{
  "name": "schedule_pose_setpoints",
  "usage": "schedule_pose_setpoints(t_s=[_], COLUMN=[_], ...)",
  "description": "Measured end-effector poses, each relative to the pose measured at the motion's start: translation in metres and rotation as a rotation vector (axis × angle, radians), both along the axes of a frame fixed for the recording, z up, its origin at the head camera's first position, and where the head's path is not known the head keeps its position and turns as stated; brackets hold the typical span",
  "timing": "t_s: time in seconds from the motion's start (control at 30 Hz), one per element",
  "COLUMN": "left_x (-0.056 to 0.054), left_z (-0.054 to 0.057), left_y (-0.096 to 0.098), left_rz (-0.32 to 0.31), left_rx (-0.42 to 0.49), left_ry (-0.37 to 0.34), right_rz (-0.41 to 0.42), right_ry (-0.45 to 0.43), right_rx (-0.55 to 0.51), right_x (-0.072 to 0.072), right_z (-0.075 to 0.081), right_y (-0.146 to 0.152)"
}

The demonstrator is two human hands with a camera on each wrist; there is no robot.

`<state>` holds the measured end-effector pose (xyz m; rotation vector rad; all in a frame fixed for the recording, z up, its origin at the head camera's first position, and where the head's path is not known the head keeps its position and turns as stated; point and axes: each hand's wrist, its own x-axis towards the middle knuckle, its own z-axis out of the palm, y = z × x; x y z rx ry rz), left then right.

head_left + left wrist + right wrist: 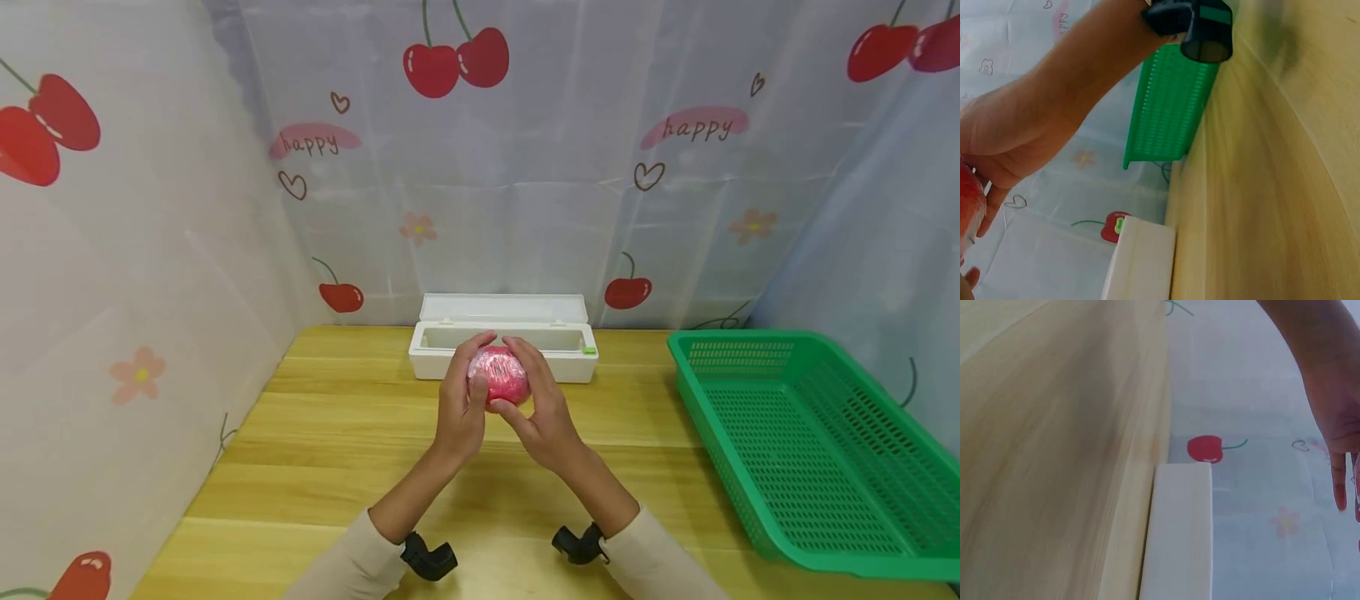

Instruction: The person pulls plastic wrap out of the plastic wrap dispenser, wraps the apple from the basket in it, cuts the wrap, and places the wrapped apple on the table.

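Between my two hands is a round, red-pink, fruit-like thing (504, 377) wrapped in shiny clear film. My left hand (461, 408) curves round its left side, thumb lying along its front. On the other side my right hand (547, 414) grips it with the fingers over the top and the thumb under the front. Both hands hold it up over the table, just before the white box (495, 367). Only part of the red thing (969, 203) shows at the left wrist view's edge.
Behind the hands, the long white box has its lid (504, 308) raised and a small green piece (590, 351) at its right end. A green plastic basket (750, 492) stands on the right of the wooden table (337, 450). Cherry-printed curtains (525, 217) enclose the back and sides.
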<state>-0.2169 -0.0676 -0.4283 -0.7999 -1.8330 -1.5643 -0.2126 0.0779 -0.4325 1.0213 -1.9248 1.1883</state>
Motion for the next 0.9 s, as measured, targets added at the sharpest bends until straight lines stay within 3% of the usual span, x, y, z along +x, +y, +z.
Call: schedule_pose_setpoints(t_s=[0.1,0.17,0.53,0.8,0.9], left_x=[-0.0023,-0.002,0.0006,-0.0011,-0.0001], left_z=[-0.0026,-0.0029,-0.0007,0.0015,0.0013], left_y=[0.0003,0.0006,0.0007,-0.001,-0.001], left_rz=[0.032,0.041,0.047,-0.032,-0.041], left_rx=[-0.046,-0.059,-0.099,0.023,-0.004], left_ry=[0.068,0.076,0.013,-0.027,-0.019], right_rz=[0.004,-0.001,-0.032,0.068,0.071], right_ry=[-0.014,-0.025,-0.013,-0.047,-0.059], right_rx=[0.017,0.038,0.082,0.063,0.062], right_x=[-0.0004,-0.0005,-0.0017,-0.0022,-0.0004], right_z=[0.0006,0.0007,0.0055,0.0061,0.0048], right_y=[-0.0001,-0.0003,0.0007,0.0049,0.0051])
